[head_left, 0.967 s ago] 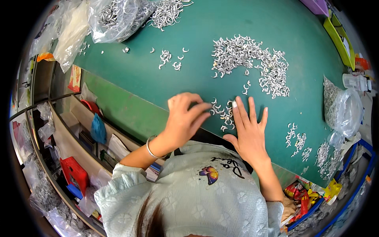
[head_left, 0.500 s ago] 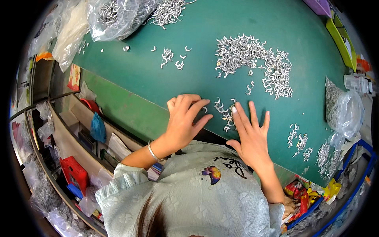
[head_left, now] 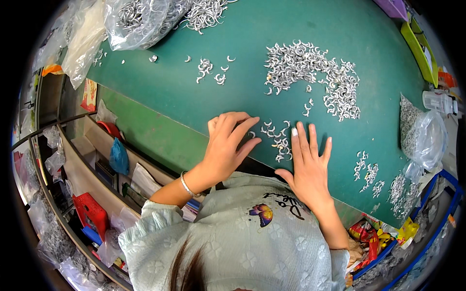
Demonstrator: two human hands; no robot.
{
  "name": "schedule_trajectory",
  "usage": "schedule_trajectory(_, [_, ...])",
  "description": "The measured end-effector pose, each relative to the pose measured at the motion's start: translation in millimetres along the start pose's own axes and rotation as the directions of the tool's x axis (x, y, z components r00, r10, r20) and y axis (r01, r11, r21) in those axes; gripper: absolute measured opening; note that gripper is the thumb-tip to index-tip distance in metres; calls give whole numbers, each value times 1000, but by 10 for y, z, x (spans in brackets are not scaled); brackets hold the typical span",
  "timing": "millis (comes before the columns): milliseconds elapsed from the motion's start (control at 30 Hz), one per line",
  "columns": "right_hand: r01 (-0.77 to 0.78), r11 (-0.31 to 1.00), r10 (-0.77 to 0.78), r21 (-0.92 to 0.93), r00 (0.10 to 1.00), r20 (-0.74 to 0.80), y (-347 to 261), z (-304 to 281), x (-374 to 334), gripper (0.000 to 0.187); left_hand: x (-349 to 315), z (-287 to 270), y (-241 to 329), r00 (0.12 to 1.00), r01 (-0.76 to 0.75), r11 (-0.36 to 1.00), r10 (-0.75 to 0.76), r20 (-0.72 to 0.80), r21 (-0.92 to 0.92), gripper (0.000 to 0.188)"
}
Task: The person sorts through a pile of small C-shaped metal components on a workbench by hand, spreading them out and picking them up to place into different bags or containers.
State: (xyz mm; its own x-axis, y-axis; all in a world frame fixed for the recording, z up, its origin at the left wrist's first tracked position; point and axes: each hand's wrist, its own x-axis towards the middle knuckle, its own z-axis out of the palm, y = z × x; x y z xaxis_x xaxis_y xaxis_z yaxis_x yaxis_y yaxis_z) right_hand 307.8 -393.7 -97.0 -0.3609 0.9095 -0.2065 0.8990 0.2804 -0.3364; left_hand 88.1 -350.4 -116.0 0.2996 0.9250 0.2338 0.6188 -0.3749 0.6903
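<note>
Two bare hands at a green counter (head_left: 218, 97), either side of a small cluster (head_left: 281, 142) of silvery curved pieces.
Left hand (head_left: 225, 143), at 9 o'clock from the cluster: its grip is loosely parted, with a single curved piece (head_left: 252, 135) between thumb and forefinger; whether it is pinched, I cannot tell. Right hand (head_left: 310, 169), at 4 o'clock: palm down, grip spread flat, holding nothing visible. A large heap (head_left: 291, 68) lies at 1 o'clock from the cluster; a clear plastic bag (head_left: 141, 29) at 10.
</note>
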Motion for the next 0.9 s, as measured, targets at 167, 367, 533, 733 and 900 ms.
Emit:
schedule_trajectory(167, [13,999,-13,-41,1000,-7,-40,56,103,82,56,29,-8,999,-41,999,40,34,31,38])
schedule_trajectory(367, [-2,999,1,-50,999,-33,-87,75,139,76,108,49,-31,997,-76,997,76,31,11,29])
schedule_trajectory(533, [36,997,-39,-64,999,-36,-143,94,245,72,137,-51,-126,987,-95,994,87,-137,-51,28])
schedule_trajectory(733, [86,994,-91,-70,993,-78,-277,132,477,69,93,-312,-261,949,12,999,-24,-315,-42,25])
schedule_trajectory(900, [147,983,-163,-113,976,-147,-451,178,794,67,-49,-332,-332,918,77,994,-101,-384,-77,22])
